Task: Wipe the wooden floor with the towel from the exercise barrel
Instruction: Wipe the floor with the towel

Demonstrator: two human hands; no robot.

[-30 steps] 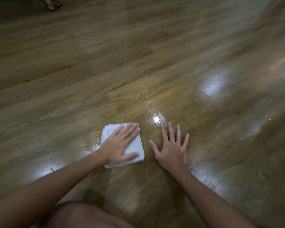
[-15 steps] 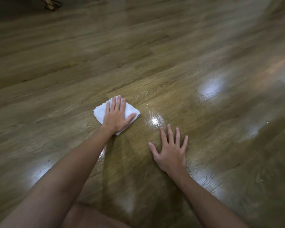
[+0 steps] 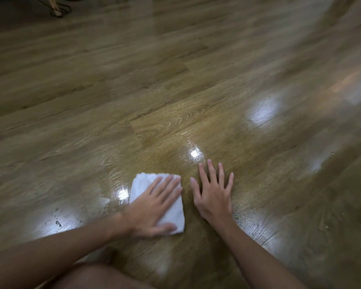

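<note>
White folded towel (image 3: pixel 141 185) sits flat on the wood floor (image 3: pixel 175 90), and your left hand (image 3: pixel 152 207) is pressing down on it with straight fingers, thumb lying along its near edge. It's a bit motion-blurred, so finer detail is hard to call. Your right hand (image 3: pixel 214 192) is just beside the towel, not touching it, palm flat on the floor with fingers spread wide. Floor looks glossy, with bright light spots (image 3: pixel 195 153) ahead of your right fingertips and left of the towel. Far top left there's a wooden leg (image 3: pixel 54 6) with dark cable (image 3: pixel 66 10) looped round it. Your knee (image 3: pixel 100 276) shows at the bottom edge.
</note>
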